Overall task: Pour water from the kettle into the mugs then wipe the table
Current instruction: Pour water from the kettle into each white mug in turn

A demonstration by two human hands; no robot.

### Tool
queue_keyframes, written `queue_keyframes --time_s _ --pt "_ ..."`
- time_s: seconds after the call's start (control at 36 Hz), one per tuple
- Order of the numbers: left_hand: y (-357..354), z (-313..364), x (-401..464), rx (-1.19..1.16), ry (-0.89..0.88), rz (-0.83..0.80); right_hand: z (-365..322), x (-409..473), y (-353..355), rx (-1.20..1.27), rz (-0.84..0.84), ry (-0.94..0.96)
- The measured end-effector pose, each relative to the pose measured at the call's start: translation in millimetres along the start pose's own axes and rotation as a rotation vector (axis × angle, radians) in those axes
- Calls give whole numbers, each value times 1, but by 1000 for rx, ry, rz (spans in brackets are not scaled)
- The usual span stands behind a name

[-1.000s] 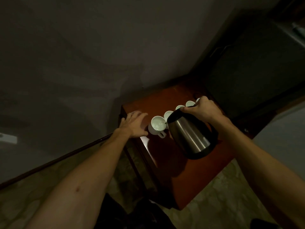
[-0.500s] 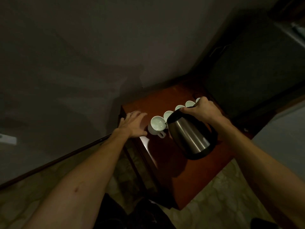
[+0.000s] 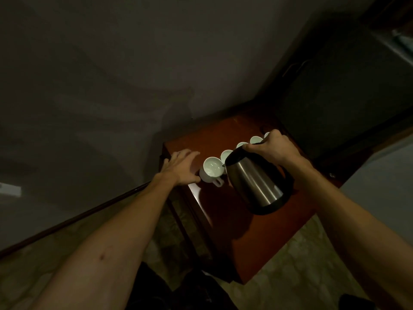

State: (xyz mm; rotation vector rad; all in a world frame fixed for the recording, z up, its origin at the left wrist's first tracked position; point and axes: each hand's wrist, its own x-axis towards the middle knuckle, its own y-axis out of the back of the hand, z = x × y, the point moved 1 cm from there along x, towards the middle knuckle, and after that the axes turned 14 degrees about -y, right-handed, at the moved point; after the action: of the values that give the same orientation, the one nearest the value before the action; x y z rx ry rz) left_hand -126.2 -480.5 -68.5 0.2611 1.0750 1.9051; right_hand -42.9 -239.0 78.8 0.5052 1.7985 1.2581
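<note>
Mid-pour, wipe not started

Right hand is wrapped round the handle of the kettle, which is held off the bench and tipped, spout over the nearest mug. Left hand lies flat with fingers spread, holding nothing, on the bench edge just beside that mug. Further back the other mugs run in a row, partly hidden by the kettle; fill levels unreadable. My guess: pouring at the first mug, rest pending. No cloth in view
</note>
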Motion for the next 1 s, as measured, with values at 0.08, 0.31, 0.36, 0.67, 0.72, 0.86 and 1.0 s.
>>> queue_keyframes --time_s 0.08,0.31,0.36,0.67,0.72,0.86,1.0 --pt "1 0 0 0 -2 0 -1 1 0 -3 1 7" --pt "1 -1 -3 6 -3 14 0 3 0 -9 -1 -5" --pt "0 -1 -2 7 -3 13 -1 0 1 -10 1 -4" --pt "0 -2 -4 -2 5 3 -5 -13 6 -34 7 -16" --pt "0 -3 -4 -6 6 3 -5 -12 7 -41 9 -16" --pt "0 -3 -5 -4 7 3 -6 -8 7 -37 -5 -31" --pt "-1 -3 -6 -2 6 3 -7 -3 9 -21 -41 -40"
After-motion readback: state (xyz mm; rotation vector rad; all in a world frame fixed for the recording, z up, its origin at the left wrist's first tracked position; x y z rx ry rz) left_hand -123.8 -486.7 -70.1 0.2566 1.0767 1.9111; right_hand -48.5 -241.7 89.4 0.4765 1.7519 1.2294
